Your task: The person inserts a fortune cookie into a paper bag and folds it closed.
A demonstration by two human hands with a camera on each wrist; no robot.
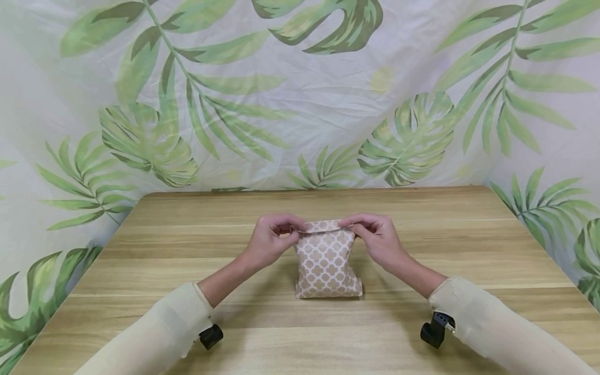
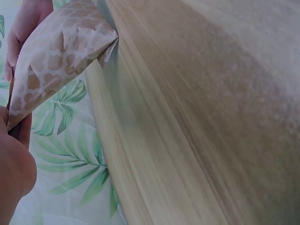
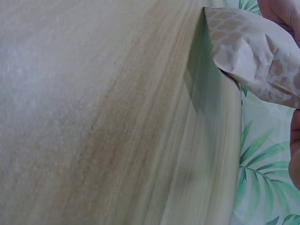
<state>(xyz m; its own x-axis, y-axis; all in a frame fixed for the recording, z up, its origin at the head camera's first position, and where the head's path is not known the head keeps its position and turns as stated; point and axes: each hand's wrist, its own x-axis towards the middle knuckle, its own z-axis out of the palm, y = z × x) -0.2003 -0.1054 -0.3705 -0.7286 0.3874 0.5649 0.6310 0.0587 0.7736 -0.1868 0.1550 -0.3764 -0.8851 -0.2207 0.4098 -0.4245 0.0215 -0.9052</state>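
Note:
A tan paper bag [image 1: 325,263] with a white lattice print stands on the wooden table, its body bulging and its top edge folded over into a flat band. At the band's left end, my left hand [image 1: 273,238] pinches the fold between thumb and fingers. My right hand [image 1: 378,240] pinches the opposite end the same way. In the left wrist view the paper bag [image 2: 61,56] appears from the side, puffed out, with its bottom corner on the table. The right wrist view shows the bag's creased side [image 3: 255,54]. What the bag contains is hidden.
The wooden table [image 1: 178,271] extends around the bag on all sides. Behind its far edge hangs a pale cloth [image 1: 328,120] printed with green leaves. Small black cameras [image 1: 211,336] are strapped under both sleeves.

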